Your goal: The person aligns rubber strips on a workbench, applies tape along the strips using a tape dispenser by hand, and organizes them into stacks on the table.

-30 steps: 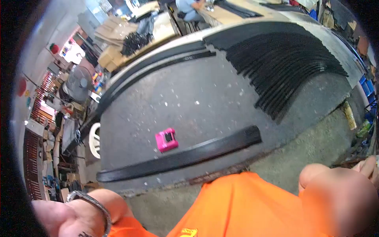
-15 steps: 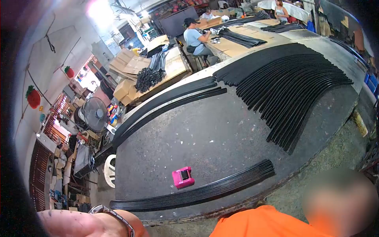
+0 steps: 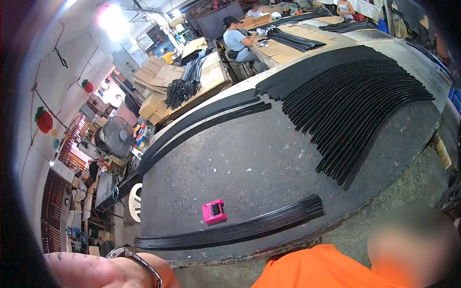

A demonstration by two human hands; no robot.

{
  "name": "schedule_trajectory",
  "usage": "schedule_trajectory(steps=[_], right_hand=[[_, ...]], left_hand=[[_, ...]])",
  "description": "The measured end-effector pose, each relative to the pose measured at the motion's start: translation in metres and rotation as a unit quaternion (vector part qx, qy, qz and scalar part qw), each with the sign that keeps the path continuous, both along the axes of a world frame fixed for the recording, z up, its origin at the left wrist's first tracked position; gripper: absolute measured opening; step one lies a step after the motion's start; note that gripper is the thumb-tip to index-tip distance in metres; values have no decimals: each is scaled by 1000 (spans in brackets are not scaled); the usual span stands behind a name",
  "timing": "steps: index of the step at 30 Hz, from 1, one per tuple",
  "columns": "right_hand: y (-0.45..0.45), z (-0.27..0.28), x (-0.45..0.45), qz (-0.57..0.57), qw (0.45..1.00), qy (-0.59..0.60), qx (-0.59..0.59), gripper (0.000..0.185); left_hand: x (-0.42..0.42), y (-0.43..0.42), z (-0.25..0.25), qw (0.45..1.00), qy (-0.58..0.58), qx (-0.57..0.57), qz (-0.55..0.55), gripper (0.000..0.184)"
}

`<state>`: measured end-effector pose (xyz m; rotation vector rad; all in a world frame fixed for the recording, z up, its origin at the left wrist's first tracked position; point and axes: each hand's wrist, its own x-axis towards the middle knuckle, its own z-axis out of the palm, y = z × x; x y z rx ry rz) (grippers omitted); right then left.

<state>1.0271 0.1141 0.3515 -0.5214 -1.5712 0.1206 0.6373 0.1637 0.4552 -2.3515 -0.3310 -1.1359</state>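
Black strips: the near bundle [image 3: 240, 228] lies on the big dark table [image 3: 225, 158], along the edge closest to you, its strands packed side by side and spreading slightly toward the right end.
Left hand: yours [image 3: 79, 271] shows only in part at the lower left, with a metal watch [image 3: 139, 264] at the wrist. The fingers are hidden, so you cannot tell whether it grasps anything. The near bundle is the closest thing to it on the table.
Right hand: yours is out of view, so its state cannot be told; a blurred patch covers the lower right corner.
Your clothing: an orange shirt [image 3: 312, 269] at the bottom.
Pink box: it [image 3: 213, 212] has a black part on it and sits just beyond the near bundle.
Wide fan of strips: it [image 3: 355, 101] spreads over the far right part of your table.
Long rows of strips: they [image 3: 206, 115] curve along the far left edge.
Beyond the table: a seated person [image 3: 237, 43] in a dark cap works at another table [image 3: 288, 41] with more black strips [image 3: 295, 39].
To your left: a standing fan [image 3: 118, 137], a white chair [image 3: 135, 204] and cardboard boxes [image 3: 153, 108].
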Motion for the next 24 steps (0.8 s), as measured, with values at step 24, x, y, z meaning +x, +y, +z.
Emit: schedule_trajectory(steps=[24], right_hand=[[49,9,0,92,995,-24,28,10]], left_hand=[[8,-55,12,999,0,-28,29,34]])
